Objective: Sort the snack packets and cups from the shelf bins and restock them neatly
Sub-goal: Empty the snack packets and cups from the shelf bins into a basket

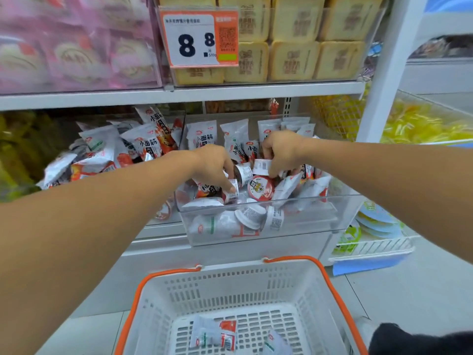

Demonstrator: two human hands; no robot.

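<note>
Left hand grips small cups inside the clear bin; right hand pinches another cup, apparently separating cups from snack packets. White basket below holds removed packets.

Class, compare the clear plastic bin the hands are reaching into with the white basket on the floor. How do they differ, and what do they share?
The clear plastic bin has solid see-through walls; the white plastic basket with orange handles has slotted, opaque walls. The bin sits on the shelf and is crowded with small cups and white snack packets; the basket stands on the floor holding only a few packets. Both hands, left hand and right hand, are in the bin, none in the basket. Both are open-topped containers holding packets.
</note>
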